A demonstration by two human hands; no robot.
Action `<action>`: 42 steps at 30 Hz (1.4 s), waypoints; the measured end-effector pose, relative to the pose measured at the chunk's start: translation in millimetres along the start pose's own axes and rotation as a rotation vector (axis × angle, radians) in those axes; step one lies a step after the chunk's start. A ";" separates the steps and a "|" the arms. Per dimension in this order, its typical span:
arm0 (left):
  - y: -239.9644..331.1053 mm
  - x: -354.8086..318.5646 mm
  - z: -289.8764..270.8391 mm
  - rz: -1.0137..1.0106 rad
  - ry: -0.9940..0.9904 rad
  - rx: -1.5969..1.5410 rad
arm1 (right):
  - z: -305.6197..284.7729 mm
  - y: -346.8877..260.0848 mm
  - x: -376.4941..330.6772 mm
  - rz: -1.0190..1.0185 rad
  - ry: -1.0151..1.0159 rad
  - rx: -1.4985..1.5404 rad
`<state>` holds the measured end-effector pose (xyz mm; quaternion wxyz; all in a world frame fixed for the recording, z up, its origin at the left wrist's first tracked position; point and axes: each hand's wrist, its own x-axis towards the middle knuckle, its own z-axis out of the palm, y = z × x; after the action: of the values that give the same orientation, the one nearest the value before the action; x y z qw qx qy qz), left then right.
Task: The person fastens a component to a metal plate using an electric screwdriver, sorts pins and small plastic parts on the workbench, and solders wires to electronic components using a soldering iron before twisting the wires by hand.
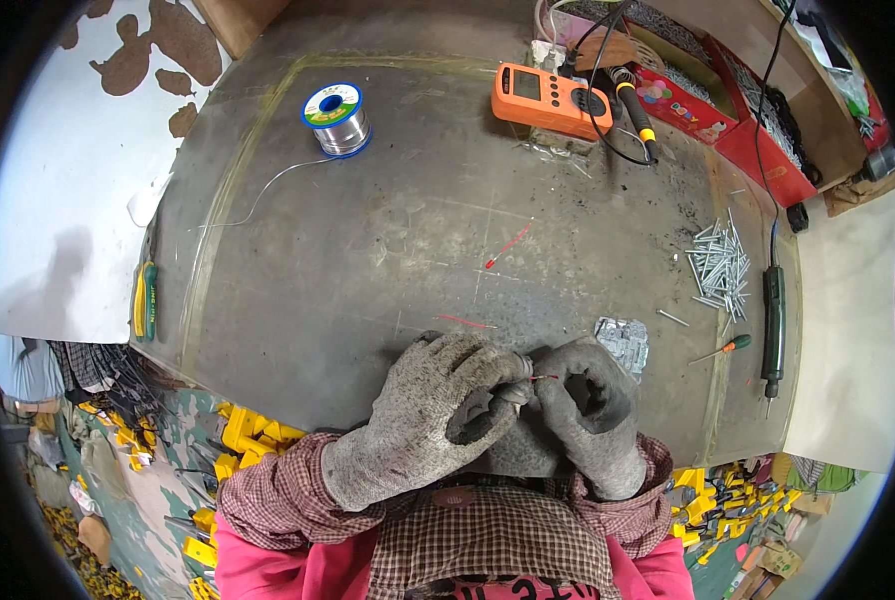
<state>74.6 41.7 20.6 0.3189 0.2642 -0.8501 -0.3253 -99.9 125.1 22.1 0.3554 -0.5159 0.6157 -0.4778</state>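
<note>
Grey bench [368, 250]: two gloved hands, left hand [438, 410], right hand [593, 415], fingers pinching one red wire [543, 377].

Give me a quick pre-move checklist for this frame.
1. Red wire pinched between both hands: ok.
2. Left hand gloved, fingertips at the wire: ok.
3. Right hand gloved, closed near the wire end: ok.
4. Wire end condition: cannot tell, too small.
5. Solder spool upright, far from the hands: ok.
6. Loose red wires and pin pile apart from the hands: ok.
</note>
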 end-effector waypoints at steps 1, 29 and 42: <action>-0.1 -0.4 -0.2 -0.011 -0.013 -0.012 | -0.2 0.1 -0.1 0.007 -0.002 0.014; -3.7 -14.1 -14.9 0.054 0.059 0.048 | -9.5 -28.0 17.5 0.033 0.030 0.106; -3.0 -134.5 -115.9 -0.374 0.346 -0.150 | 316.0 -64.6 222.7 -1.005 -0.686 -0.730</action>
<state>246.5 83.5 36.4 0.4125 0.4440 -0.6929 -0.3906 165.5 -162.8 4.3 0.0703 -0.9452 0.2770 -0.1578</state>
